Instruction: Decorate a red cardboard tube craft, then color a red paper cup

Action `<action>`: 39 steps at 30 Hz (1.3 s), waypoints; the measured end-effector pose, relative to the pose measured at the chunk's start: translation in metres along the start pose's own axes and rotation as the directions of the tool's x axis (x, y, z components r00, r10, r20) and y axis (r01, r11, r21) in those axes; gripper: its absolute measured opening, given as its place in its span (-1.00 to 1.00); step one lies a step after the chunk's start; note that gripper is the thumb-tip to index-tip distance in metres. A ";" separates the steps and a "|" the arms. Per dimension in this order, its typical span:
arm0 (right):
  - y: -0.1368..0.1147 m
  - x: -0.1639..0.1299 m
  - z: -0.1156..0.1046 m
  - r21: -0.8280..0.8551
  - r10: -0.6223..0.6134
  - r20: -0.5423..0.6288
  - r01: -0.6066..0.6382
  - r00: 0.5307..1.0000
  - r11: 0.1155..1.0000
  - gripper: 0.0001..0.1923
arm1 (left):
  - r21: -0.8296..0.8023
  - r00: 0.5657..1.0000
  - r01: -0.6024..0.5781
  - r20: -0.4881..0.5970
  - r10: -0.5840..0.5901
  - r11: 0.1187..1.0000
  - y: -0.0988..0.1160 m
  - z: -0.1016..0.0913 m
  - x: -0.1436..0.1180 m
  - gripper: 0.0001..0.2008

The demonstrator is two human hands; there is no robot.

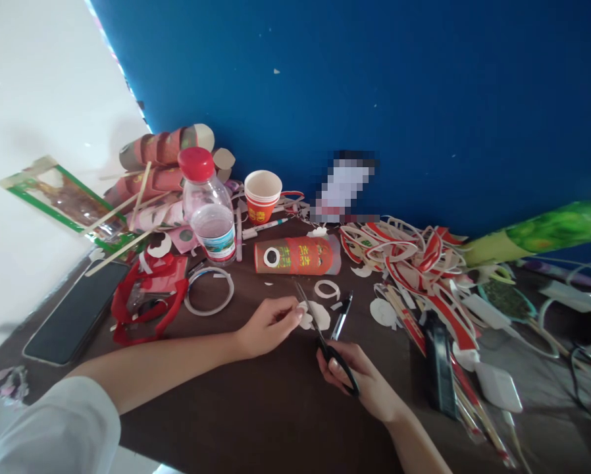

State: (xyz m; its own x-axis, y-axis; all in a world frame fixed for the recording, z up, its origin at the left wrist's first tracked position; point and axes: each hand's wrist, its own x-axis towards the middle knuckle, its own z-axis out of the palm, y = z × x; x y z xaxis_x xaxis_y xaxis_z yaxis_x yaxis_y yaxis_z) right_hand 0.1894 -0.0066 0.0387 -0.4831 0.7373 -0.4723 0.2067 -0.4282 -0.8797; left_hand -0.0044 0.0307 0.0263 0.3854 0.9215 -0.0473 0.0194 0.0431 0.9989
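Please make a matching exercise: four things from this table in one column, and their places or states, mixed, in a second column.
1. scissors
2. water bottle
3. phone
4. paper cup

a. flat at the table's left edge
b. upright, open, near the blue wall
c. in the right hand, blades open
d. upright, red cap on

Pairs: 1-c, 2-d, 3-a, 4-b

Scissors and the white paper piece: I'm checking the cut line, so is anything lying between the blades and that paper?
Nothing visible does. The right hand holds the scissors, whose blades already reach the white paper piece pinched by the left hand. A black pen lies just beside the blades, not between.
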 end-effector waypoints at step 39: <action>0.000 0.000 -0.001 -0.026 0.041 -0.014 -0.042 0.999 0.999 -0.42 | -0.087 0.998 -0.006 -0.058 0.001 0.996 -0.012 0.001 0.001 -0.62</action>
State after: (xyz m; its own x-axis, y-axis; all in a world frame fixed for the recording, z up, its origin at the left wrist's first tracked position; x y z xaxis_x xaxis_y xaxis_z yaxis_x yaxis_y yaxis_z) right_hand 0.1900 -0.0064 0.0382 -0.4625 0.7260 -0.5089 0.2489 -0.4445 -0.8605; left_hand -0.0034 0.0308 0.0144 0.3312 0.9424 -0.0460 -0.0635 0.0709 0.9955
